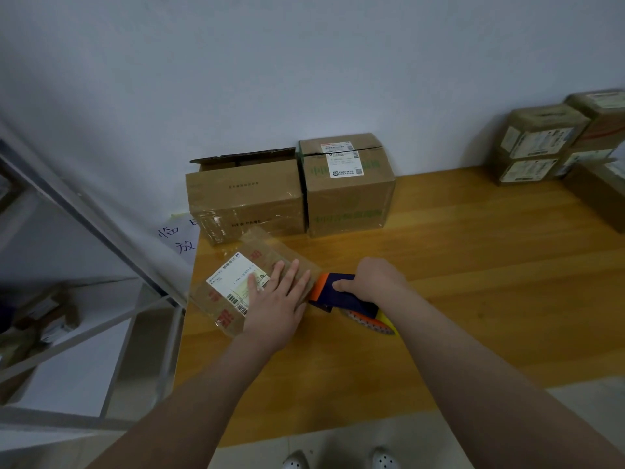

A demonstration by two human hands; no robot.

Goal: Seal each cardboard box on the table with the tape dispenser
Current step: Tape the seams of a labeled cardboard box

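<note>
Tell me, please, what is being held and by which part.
The right hand grips the tape dispenser by its blue body; the left hand rests flat on the small box.

A white paper sheet (177, 233) bears handwritten "临" and "放". The white label (233, 277) on the flat brown cardboard box (262, 247) is too blurred to read.
</note>
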